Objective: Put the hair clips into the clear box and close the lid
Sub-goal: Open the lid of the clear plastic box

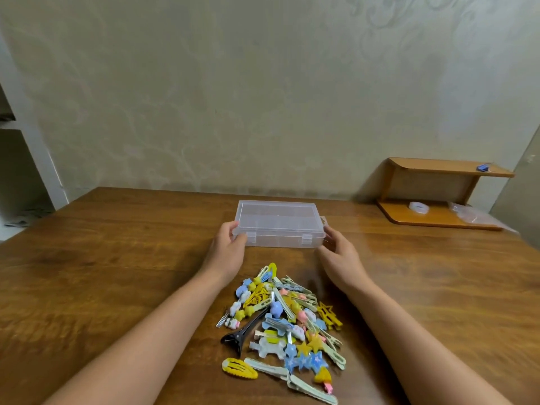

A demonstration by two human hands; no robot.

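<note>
The clear box sits on the wooden table at twelve o'clock from the person, its lid down and both front latches facing them. The left hand grips the box's left front corner, thumb curled over the lid edge. The right hand holds the right front corner, fingers curved against the side wall. The hair clips lie in a colourful heap at six o'clock from the box, between the forearms, a black clip at its left edge. At two o'clock stands a small wooden shelf.
</note>
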